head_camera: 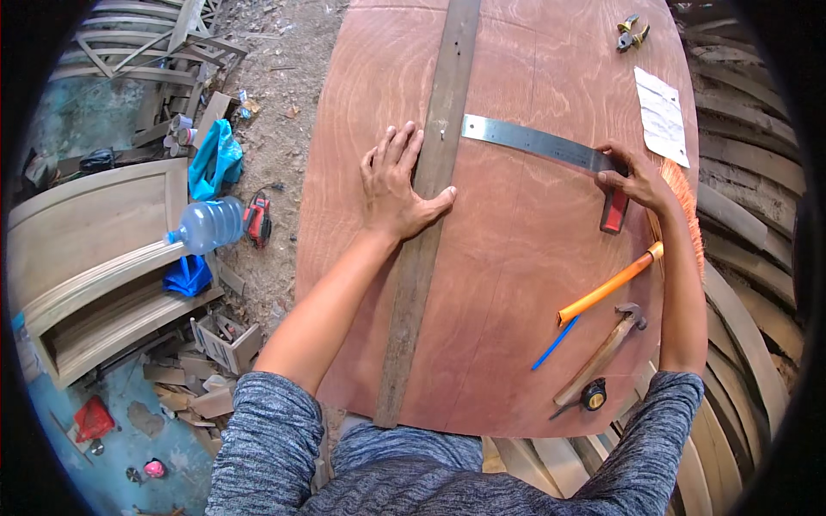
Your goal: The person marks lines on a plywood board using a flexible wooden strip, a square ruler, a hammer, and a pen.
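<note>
A long wooden strip lies lengthwise across a reddish plywood sheet, with a nail standing in it. My left hand rests spread at the strip's left edge, its thumb reaching across the wood. In my right hand is a try square, gripped where the steel blade meets the red and black handle. The blade points left, its end close to the strip's right edge. Nearer my body lie a blue pencil, a claw hammer and a tape measure.
Pliers and a creased paper sheet occupy the plywood's far right. Orange bristles show behind my right forearm, near an orange stick. Curved timber pieces are stacked at right. Leftward are a water bottle and a red power tool.
</note>
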The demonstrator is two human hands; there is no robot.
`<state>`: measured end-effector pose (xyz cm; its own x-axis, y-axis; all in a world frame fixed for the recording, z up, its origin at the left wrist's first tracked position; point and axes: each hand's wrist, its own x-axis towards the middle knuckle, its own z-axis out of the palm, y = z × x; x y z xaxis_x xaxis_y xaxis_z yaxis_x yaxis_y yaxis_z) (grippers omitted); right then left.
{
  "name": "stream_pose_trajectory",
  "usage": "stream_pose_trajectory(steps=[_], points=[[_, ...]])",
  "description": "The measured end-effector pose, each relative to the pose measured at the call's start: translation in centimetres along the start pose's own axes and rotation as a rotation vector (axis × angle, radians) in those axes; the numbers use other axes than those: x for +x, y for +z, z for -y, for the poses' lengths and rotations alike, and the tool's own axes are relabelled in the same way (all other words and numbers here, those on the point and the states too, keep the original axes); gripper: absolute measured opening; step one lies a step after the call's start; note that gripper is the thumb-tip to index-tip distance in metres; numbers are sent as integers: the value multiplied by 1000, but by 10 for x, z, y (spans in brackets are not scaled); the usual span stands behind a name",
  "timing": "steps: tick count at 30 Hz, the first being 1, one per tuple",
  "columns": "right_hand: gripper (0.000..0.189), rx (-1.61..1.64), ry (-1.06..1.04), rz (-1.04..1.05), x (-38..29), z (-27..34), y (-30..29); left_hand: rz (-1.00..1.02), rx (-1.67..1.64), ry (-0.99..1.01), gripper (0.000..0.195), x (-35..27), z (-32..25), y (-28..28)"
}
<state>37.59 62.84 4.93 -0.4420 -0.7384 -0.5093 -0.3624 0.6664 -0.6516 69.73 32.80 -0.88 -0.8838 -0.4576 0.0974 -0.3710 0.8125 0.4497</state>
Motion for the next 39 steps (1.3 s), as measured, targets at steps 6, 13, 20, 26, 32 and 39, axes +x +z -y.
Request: stream_pose_trajectory(steps=[6, 13, 20, 26, 32, 39], points=[[45, 25, -34, -3, 1, -4, 3, -12, -19, 5, 99, 1, 0, 0], [43, 46, -46, 5, 0, 1, 6, -6, -15, -2, 98, 3, 0, -1], [35, -57, -133, -37, -1, -3, 13, 5, -24, -6, 97, 3, 0, 0], [37, -77, -187, -83, -1, -8, 16, 12, -62, -15, 96, 4, -1, -2], [39, -83, -105, -81, 0, -1, 15, 31, -45, -17, 97, 4, 2, 3], [38, -106, -78, -79, -2, 1, 15, 36, -39, -1, 97, 6, 1, 4]])
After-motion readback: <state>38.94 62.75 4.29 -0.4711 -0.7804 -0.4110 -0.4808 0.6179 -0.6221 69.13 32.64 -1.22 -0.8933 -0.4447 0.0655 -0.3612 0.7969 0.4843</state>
